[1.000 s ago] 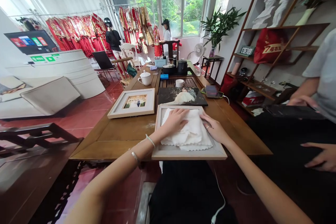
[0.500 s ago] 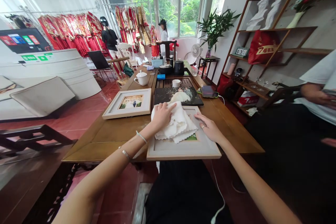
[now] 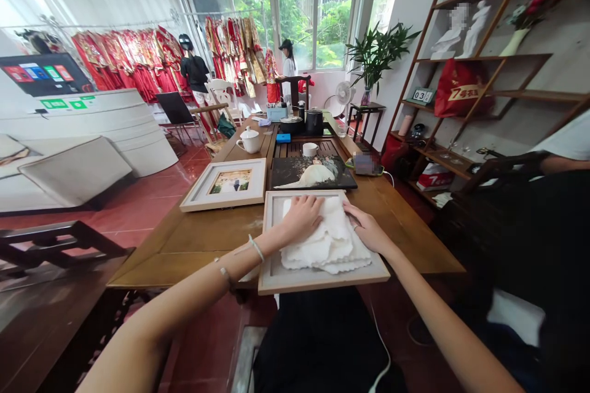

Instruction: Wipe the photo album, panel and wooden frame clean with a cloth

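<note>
A pale wooden picture frame (image 3: 276, 276) lies flat at the near edge of the wooden table (image 3: 203, 239). A crumpled white cloth (image 3: 329, 242) covers most of its glass. My left hand (image 3: 302, 218) lies on the cloth's upper left, fingers together and pressing down. My right hand (image 3: 369, 230) rests flat on the frame's right side, touching the cloth's edge, a ring on one finger.
A second framed photo (image 3: 225, 183) and a dark unframed print (image 3: 313, 173) lie just beyond. Further back stand a white teapot (image 3: 249, 140), a cup, a kettle and a phone (image 3: 366, 164). A seated person (image 3: 553, 159) is at the right by wooden shelves.
My left hand slid the cloth up to the frame's top left corner, uncovering part of the picture, then back down over the middle. My right hand stayed on the frame.
</note>
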### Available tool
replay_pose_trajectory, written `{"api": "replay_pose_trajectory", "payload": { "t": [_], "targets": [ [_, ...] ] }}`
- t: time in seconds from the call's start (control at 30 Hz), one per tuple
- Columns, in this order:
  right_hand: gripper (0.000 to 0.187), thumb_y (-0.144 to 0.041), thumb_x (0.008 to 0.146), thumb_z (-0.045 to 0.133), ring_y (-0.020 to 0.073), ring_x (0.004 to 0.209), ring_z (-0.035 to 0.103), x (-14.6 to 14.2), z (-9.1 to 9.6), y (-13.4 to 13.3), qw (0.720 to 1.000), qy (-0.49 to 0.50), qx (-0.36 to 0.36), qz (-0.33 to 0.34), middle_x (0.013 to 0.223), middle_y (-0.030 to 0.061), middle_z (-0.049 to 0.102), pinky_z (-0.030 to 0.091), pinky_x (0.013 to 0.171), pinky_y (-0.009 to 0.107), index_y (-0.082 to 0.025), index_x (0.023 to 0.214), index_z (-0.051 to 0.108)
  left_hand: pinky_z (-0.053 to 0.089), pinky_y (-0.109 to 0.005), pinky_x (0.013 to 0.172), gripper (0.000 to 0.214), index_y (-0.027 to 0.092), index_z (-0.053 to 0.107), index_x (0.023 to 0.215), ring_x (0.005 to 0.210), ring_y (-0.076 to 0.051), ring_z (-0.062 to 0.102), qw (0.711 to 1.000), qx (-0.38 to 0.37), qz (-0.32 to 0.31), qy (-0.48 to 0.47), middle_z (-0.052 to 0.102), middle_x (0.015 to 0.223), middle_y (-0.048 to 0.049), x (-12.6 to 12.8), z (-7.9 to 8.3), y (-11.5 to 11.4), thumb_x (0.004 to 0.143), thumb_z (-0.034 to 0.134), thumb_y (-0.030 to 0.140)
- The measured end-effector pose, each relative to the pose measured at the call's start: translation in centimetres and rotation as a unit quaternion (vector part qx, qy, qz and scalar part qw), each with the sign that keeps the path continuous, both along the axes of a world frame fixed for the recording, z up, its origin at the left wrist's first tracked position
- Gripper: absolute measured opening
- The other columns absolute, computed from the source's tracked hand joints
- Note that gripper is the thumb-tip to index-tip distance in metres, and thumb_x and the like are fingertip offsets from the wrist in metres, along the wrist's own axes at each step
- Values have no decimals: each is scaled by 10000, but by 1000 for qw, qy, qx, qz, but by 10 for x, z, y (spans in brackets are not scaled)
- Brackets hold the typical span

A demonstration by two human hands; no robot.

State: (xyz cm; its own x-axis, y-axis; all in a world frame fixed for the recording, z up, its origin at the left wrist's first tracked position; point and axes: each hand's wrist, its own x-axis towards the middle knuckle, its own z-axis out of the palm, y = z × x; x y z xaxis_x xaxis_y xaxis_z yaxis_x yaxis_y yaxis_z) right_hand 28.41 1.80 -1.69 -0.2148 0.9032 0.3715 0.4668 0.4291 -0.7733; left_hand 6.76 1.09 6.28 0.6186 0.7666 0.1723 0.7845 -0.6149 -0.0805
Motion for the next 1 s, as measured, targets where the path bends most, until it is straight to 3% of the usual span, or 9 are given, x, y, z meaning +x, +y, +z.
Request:
{"api": "replay_pose_trajectory", "payload": {
  "t": [0.13,0.23,0.37,0.47,0.57,0.67,0.77,0.9,1.0],
  "targets": [
    [561,-123,748,457,254,1307,422,-1,5,-2,999,15,16,28,1395,51,502,334,1085,435,-226,1292,551,367,-444,855,310,122,465,1193,1040,-300,480,999,34,-15,15,538,1132,-165,17,-2,28,908,367,194],
    [602,-97,729,452,236,1320,405,-2,5,-3,1000,17,12,11,1385,47,513,308,1102,434,-238,1308,537,363,-450,848,292,126,485,1157,1025,-301,481,999,48,-3,10,535,1121,-164,19,-2,43,895,359,149],
    [602,-75,718,446,219,1313,416,-3,2,-4,1000,19,14,-5,1374,49,524,268,1123,443,-244,1286,556,371,-455,839,316,163,485,1182,1024,-306,478,996,67,51,-2,524,1120,-162,8,0,48,887,371,144],
    [551,-91,744,452,227,1301,433,-3,1,-4,1000,12,14,-17,1372,62,525,267,1121,457,-240,1261,572,386,-443,838,402,207,431,1282,1031,-304,495,990,67,128,-2,516,1117,-157,-11,7,43,882,416,169],
    [519,-105,760,451,237,1307,425,-2,1,-4,1000,-2,6,-19,1369,72,527,263,1121,472,-234,1245,583,414,-437,830,460,228,370,1357,1017,-303,541,978,14,208,-5,520,1114,-158,-37,20,34,900,417,226],
    [502,-112,765,445,250,1310,420,-1,2,-4,1000,-14,-1,-17,1384,96,507,264,1119,481,-203,1237,589,446,-406,820,467,215,372,1362,978,-286,594,969,-61,238,-28,544,1110,-153,-63,32,20,903,425,280],
    [487,-114,773,441,239,1304,429,-1,1,-3,1000,-18,-4,-19,1390,93,502,276,1116,467,-205,1225,595,468,-371,820,464,211,413,1334,967,-264,615,965,-116,226,-65,574,1112,-130,-82,38,-2,888,459,328],
    [476,-110,772,451,219,1306,427,-1,0,-4,1000,-9,-2,-15,1386,62,510,280,1113,463,-250,1200,607,477,-365,872,445,218,468,1304,986,-238,603,973,-138,155,-103,586,1119,-105,-90,35,-41,871,497,318],
    [465,-113,776,450,224,1305,428,-1,0,-4,1000,-11,-4,-17,1395,70,498,281,1110,471,-245,1191,612,459,-397,929,388,240,523,1261,1056,-246,552,979,-62,146,-130,560,1158,-106,-83,27,-70,875,509,276]
  ]
}}
